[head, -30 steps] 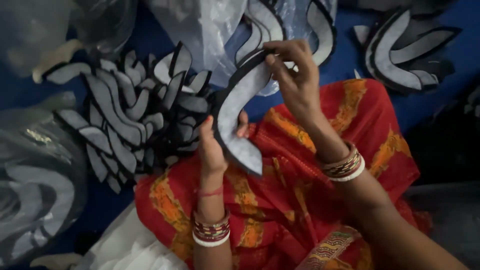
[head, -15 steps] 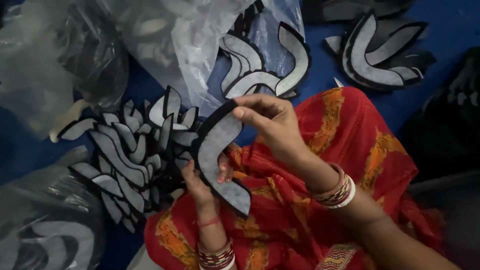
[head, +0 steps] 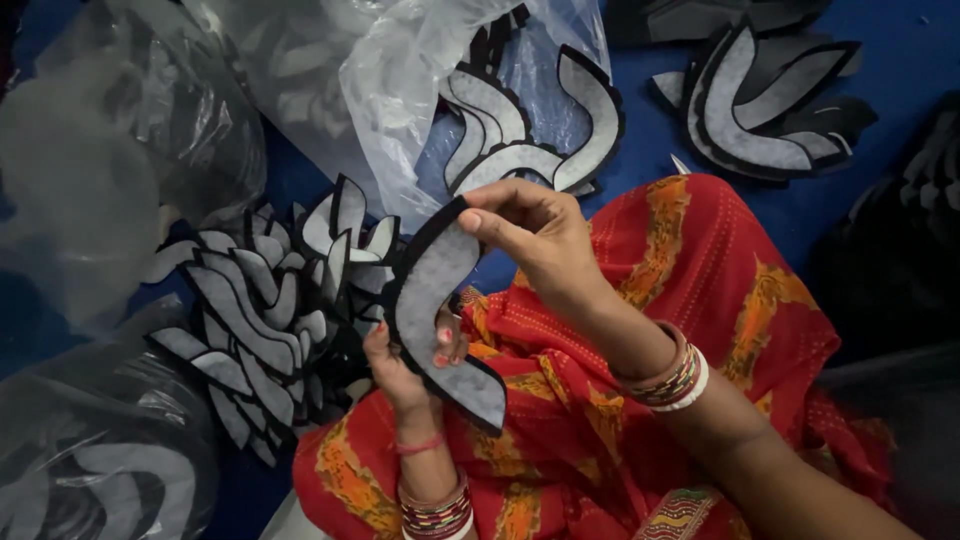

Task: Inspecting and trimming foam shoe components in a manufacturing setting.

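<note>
Grey curved piece (head: 440,320) between hands

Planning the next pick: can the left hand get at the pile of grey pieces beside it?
Probably yes, once freed. The left hand lies right beside the pile, nothing between, but both it and the right hand hold a curved grey piece.

Light: I see dim, soft, overhead.
Glare: faint sheen on plastic bag (head: 400,90).
Blur: left side soft; centre sharp.
</note>
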